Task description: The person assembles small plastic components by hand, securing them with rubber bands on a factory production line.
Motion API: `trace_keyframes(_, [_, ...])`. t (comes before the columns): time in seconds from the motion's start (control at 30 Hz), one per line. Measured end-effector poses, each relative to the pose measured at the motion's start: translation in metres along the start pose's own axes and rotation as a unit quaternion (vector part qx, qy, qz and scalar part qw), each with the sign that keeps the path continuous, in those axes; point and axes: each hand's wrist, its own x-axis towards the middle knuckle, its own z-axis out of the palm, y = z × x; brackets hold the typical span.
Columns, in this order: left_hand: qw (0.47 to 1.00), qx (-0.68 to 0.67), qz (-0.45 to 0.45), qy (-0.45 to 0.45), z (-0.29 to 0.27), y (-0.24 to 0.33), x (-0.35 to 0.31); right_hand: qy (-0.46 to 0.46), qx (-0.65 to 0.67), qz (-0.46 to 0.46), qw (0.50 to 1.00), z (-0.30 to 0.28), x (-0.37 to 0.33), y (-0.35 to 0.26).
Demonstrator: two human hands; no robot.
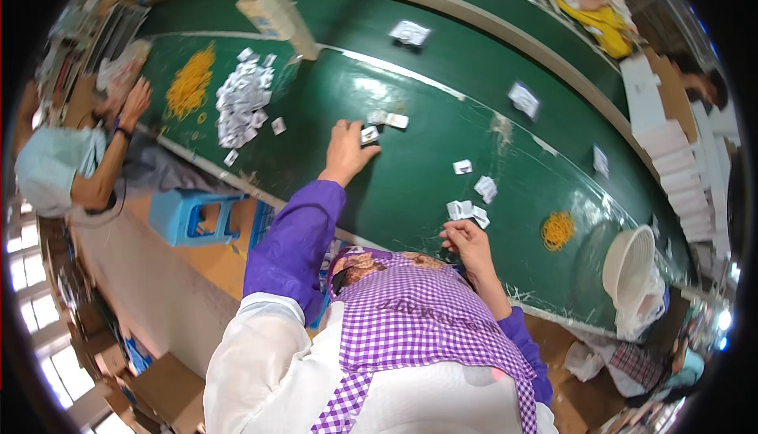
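My left hand [347, 150] reaches out over the green table [410, 189] and pinches a small white packet [369, 134]; two more packets [388, 119] lie just beyond it. My right hand [467, 243] rests near the table's front edge with fingers curled, next to a small cluster of white packets [467, 212]. Whether it holds something I cannot tell. Single packets [463, 167] lie between the two hands. I wear purple sleeves and a purple checked apron.
A heap of white packets [241, 102] and a pile of yellow rubber bands [189, 83] lie at the far left, by another person's hand [136, 99]. More yellow bands [557, 230], a white basket [629, 264], a blue stool [193, 217], stacked white boxes [679, 173].
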Motion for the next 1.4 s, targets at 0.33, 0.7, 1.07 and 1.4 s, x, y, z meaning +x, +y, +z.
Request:
trace_keyframes(0.33, [0.928,-0.248,0.119,-0.249,-0.011,0.118,-0.057,-0.041,-0.005,-0.079,0.996,0.021,0.031,-0.024])
trace_keyframes(0.7, [0.889,-0.379,0.057,-0.251,0.005,0.158,-0.071,-0.021,0.109,0.027,0.993,0.005,0.005,-0.039])
trace_keyframes(1.07, [0.801,-0.524,-0.054,-0.285,-0.012,0.160,-0.086,-0.032,0.241,0.029,0.970,0.012,-0.018,-0.036])
trace_keyframes(1.4, [0.768,-0.542,-0.241,-0.241,-0.025,0.121,-0.083,0.083,0.315,0.018,0.945,-0.005,-0.025,-0.024])
